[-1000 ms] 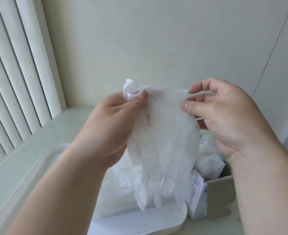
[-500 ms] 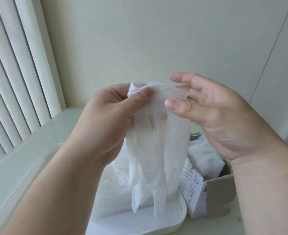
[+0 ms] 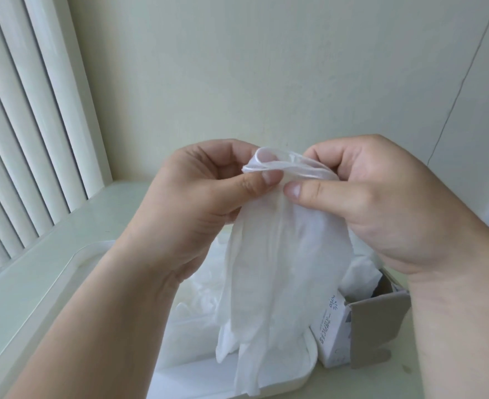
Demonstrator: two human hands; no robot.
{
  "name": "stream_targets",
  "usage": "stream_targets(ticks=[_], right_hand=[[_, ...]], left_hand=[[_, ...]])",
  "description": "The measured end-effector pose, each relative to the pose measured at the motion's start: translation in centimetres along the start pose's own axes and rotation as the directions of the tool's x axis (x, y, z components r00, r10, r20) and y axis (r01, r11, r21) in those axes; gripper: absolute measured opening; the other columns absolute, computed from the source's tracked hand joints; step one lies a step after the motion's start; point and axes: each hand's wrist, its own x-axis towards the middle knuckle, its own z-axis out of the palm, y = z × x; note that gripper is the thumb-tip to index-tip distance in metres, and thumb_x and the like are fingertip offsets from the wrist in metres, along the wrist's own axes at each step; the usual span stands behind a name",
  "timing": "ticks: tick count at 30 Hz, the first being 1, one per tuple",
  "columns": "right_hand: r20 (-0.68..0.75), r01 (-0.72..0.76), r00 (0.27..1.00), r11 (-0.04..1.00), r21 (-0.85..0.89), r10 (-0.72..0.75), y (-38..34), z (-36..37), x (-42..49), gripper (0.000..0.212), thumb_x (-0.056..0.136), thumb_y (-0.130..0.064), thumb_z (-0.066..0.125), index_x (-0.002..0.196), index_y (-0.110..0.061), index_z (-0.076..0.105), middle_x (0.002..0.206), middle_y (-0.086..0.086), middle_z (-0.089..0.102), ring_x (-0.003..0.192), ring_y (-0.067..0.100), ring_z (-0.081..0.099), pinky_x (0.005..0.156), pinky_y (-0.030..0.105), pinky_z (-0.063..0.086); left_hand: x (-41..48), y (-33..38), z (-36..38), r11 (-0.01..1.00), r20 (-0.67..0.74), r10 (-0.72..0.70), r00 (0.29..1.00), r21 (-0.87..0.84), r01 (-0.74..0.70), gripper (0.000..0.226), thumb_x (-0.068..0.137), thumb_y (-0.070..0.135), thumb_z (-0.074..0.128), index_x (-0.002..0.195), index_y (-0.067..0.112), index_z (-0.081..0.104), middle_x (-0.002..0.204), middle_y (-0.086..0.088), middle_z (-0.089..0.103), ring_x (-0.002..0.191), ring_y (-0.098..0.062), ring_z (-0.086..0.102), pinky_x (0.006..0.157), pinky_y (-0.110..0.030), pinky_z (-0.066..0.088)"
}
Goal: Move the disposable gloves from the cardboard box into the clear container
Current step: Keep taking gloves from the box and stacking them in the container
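Note:
A thin white disposable glove point(image 3: 283, 269) hangs cuff up in front of me, its fingers dangling down. My left hand point(image 3: 197, 208) pinches the left side of the cuff between thumb and fingers. My right hand point(image 3: 381, 203) pinches the right side of the cuff, thumb in front. Below the glove sits the clear container point(image 3: 73, 260), with more crumpled gloves point(image 3: 203, 295) inside it. To its right stands the open cardboard box point(image 3: 378, 326), with white gloves point(image 3: 361, 277) showing in its top. My arms hide parts of both.
Everything rests on a pale green table point(image 3: 36, 272) set against a plain wall. White vertical blinds point(image 3: 21, 125) run along the left side. A thin cable point(image 3: 462, 82) hangs down the wall at the right.
My hands have come closer together and dropped a little. My right hand, which was loosely open at the cuff, now pinches it. The glove hangs narrower.

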Motion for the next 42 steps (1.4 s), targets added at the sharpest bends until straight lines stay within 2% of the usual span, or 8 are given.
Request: stream_targets(ticks=[5, 15, 21, 28, 31, 35, 38, 42], right_hand=[[-0.193, -0.006, 0.980, 0.981, 0.194, 0.044, 0.0, 0.5, 0.3, 0.017, 0.074, -0.021, 0.069, 0.068, -0.006, 0.066, 0.069, 0.023, 0.059, 0.062, 0.027, 0.056, 0.057, 0.044, 0.041], [-0.526, -0.009, 0.804, 0.891, 0.455, 0.277, 0.9, -1.2, 1.1, 0.029, 0.085, -0.007, 0.071, 0.057, -0.013, 0.071, 0.059, -0.001, 0.069, 0.056, 0.017, 0.065, 0.059, 0.032, 0.051], [-0.323, -0.370, 0.870, 0.926, 0.073, 0.373, 4.2, 0.8, 1.8, 0.019, 0.082, -0.005, 0.073, 0.067, -0.005, 0.062, 0.061, 0.011, 0.063, 0.047, 0.016, 0.055, 0.042, 0.019, 0.039], [-0.136, -0.395, 0.902, 0.655, -0.644, 0.410, 4.8, 4.0, 1.6, 0.025, 0.084, -0.023, 0.067, 0.107, -0.014, 0.069, 0.094, 0.009, 0.075, 0.080, 0.027, 0.074, 0.062, 0.030, 0.051], [-0.169, -0.380, 0.909, 0.590, -0.713, 0.382, 4.4, 3.9, 1.5, 0.031, 0.084, -0.027, 0.067, 0.113, -0.014, 0.067, 0.093, 0.009, 0.074, 0.085, 0.031, 0.072, 0.076, 0.034, 0.058], [-0.189, -0.332, 0.942, 0.686, -0.647, 0.278, 3.5, 2.9, 1.4, 0.015, 0.086, -0.027, 0.066, 0.099, -0.029, 0.071, 0.084, -0.009, 0.068, 0.083, 0.018, 0.066, 0.075, 0.031, 0.055], [0.011, -0.278, 0.938, 0.773, -0.570, 0.346, 2.9, 4.0, 1.2, 0.020, 0.092, -0.019, 0.057, 0.096, -0.028, 0.075, 0.081, -0.011, 0.070, 0.077, 0.012, 0.068, 0.065, 0.025, 0.052], [0.272, -0.078, 0.819, 0.567, -0.820, 0.505, 5.0, 7.9, 1.0, 0.035, 0.092, -0.006, 0.048, 0.115, -0.018, 0.072, 0.114, 0.004, 0.073, 0.102, 0.024, 0.068, 0.089, 0.037, 0.056]], left_hand=[[-0.6, -0.7, -0.3, 0.988, 0.501, -0.149, 0.852, 0.116, 0.105, 0.055, 0.080, 0.018, 0.078, 0.129, 0.004, 0.059, 0.119, -0.014, 0.070, 0.112, -0.027, 0.067, 0.089, -0.034, 0.053], [-0.4, -2.2, -3.8, 0.899, 0.232, -0.436, 0.869, 0.142, 0.413, 0.017, 0.078, 0.012, 0.072, 0.088, -0.001, 0.076, 0.085, -0.022, 0.071, 0.076, -0.033, 0.068, 0.068, -0.035, 0.055], [-1.3, 0.1, -7.6, 0.771, 0.009, -0.562, 0.827, 0.369, 0.519, 0.030, 0.079, 0.025, 0.072, 0.073, -0.005, 0.069, 0.055, -0.020, 0.056, 0.040, -0.024, 0.054, 0.040, -0.028, 0.046], [-1.7, 0.4, -6.9, 0.336, -0.209, -0.720, 0.662, 0.729, 0.596, 0.018, 0.088, 0.029, 0.072, 0.082, 0.014, 0.078, 0.074, -0.007, 0.076, 0.059, -0.027, 0.070, 0.057, -0.038, 0.059], [-1.4, 0.2, -6.8, 0.124, -0.359, -0.548, 0.755, 0.858, 0.498, 0.037, 0.072, 0.056, 0.079, 0.099, 0.033, 0.072, 0.094, 0.012, 0.073, 0.081, -0.015, 0.070, 0.081, -0.036, 0.056], [-1.3, 1.7, -6.3, 0.114, -0.366, -0.358, 0.859, 0.896, 0.430, 0.032, 0.074, 0.039, 0.083, 0.102, 0.036, 0.068, 0.092, 0.016, 0.064, 0.078, -0.009, 0.063, 0.077, -0.031, 0.051], [-1.4, 0.8, -5.0, 0.065, -0.287, -0.559, 0.778, 0.920, 0.386, 0.027, 0.075, 0.031, 0.083, 0.096, 0.038, 0.067, 0.089, 0.010, 0.068, 0.070, -0.014, 0.070, 0.067, -0.031, 0.059], [-0.8, -2.8, -3.4, -0.084, -0.264, -0.723, 0.639, 0.951, 0.298, 0.044, 0.080, 0.015, 0.076, 0.119, 0.031, 0.062, 0.093, 0.007, 0.064, 0.086, -0.022, 0.071, 0.057, -0.023, 0.054]])
